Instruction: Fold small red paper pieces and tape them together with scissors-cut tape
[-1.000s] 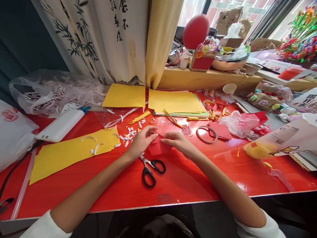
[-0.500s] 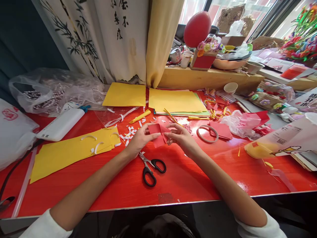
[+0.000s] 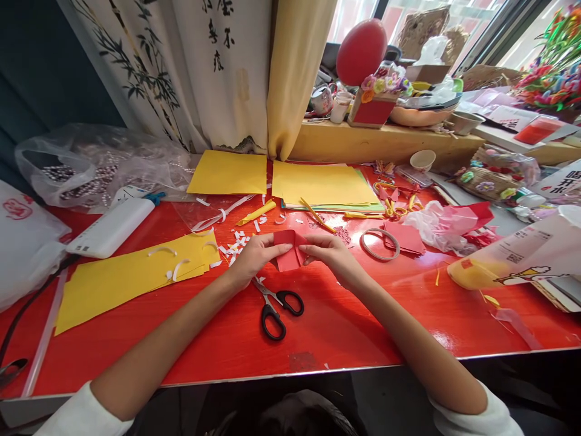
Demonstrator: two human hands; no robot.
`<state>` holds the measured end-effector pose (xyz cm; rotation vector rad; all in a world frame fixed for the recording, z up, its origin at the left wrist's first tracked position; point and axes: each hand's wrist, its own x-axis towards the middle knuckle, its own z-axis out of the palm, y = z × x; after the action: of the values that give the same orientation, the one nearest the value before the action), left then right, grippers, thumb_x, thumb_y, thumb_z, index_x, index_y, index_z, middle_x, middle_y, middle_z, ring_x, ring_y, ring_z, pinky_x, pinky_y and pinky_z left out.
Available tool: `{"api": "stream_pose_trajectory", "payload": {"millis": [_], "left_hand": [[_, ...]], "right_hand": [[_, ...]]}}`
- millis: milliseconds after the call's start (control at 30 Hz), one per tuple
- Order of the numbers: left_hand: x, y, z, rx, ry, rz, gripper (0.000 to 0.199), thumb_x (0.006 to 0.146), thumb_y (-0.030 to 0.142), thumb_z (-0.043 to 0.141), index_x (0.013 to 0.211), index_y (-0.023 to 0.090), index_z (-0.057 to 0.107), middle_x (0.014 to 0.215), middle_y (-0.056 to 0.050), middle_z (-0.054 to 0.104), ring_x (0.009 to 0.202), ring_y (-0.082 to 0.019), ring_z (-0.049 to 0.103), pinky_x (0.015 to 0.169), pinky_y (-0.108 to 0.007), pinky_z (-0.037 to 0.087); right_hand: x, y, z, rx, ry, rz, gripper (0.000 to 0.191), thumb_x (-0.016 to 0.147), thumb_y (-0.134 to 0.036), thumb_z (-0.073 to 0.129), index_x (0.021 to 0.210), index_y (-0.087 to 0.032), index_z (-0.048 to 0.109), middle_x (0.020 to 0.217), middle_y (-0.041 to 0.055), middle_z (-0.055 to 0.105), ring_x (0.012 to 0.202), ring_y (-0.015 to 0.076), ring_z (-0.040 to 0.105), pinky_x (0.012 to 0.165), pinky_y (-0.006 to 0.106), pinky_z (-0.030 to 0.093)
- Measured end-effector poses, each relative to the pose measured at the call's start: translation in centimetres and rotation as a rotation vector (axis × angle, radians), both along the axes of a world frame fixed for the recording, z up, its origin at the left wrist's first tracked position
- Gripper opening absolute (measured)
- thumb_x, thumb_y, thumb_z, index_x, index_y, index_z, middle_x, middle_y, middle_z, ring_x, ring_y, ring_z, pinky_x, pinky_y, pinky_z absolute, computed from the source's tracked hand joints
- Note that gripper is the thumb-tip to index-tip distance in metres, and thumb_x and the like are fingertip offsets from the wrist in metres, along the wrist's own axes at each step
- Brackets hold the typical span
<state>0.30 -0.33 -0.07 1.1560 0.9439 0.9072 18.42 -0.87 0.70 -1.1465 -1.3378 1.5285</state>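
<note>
Between my hands is a small piece of red paper [image 3: 287,259] with a crease down its middle. My left hand [image 3: 258,257] pinches its left side, thumb on top and fingers behind. My right hand [image 3: 330,254] pinches the right side the same way; its fingertips are partly hidden. Just below them, black-handled scissors [image 3: 272,303] lie on the red table [image 3: 354,339], blades partly under my left hand. White paper scraps [image 3: 236,245] are scattered beside my left hand. To the right of my right hand are a ring of tape [image 3: 380,244] and a stack of red paper pieces [image 3: 405,237].
Yellow paper strips [image 3: 127,278] lie at left, near a white power bank [image 3: 113,227]. Yellow sheets [image 3: 322,184] are stacked at the back. A drink cup [image 3: 512,254] lies on its side at right, near crumpled pink and white wrapping [image 3: 447,227]. A crowded windowsill [image 3: 327,138] runs behind.
My right hand's fingers have drawn in, and its thumb now presses nearer the crease. The red paper looks more opened out and squarer to me. The scissors have stayed put.
</note>
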Motion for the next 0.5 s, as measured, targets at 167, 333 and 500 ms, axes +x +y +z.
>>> {"api": "stream_pose_trajectory", "payload": {"millis": [167,333,500], "left_hand": [[-0.05,-0.10,-0.03,0.047,0.038,0.001,0.031,0.071,0.033,0.071,0.095,0.015,0.069,0.090,-0.003,0.072,0.079,-0.015,0.063,0.072,-0.024,0.047],[-0.05,-0.02,-0.71,0.033,-0.010,0.003,0.031,0.072,0.034,0.070,0.098,0.016,0.070,0.096,-0.005,0.071,0.081,-0.016,0.063,0.075,-0.026,0.048],[-0.03,0.04,-0.59,0.038,-0.080,0.013,0.040,0.073,0.029,0.070,0.112,0.022,0.066,0.097,-0.002,0.072,0.086,-0.014,0.064,0.079,-0.024,0.048]], "right_hand": [[0.08,0.18,-0.07,-0.042,-0.004,0.036,0.053,0.067,-0.022,0.072,0.118,-0.014,0.060,0.066,-0.0014,0.065,0.056,0.0119,0.063,0.061,0.028,0.052],[0.01,0.33,-0.29,-0.047,0.031,0.128,0.038,0.067,-0.022,0.073,0.103,-0.014,0.067,0.083,0.0034,0.069,0.067,0.0111,0.064,0.067,0.026,0.052],[0.22,0.21,0.07,-0.077,0.042,0.110,0.032,0.071,-0.027,0.071,0.100,-0.014,0.068,0.081,0.0039,0.070,0.065,0.0131,0.067,0.069,0.029,0.053]]}}
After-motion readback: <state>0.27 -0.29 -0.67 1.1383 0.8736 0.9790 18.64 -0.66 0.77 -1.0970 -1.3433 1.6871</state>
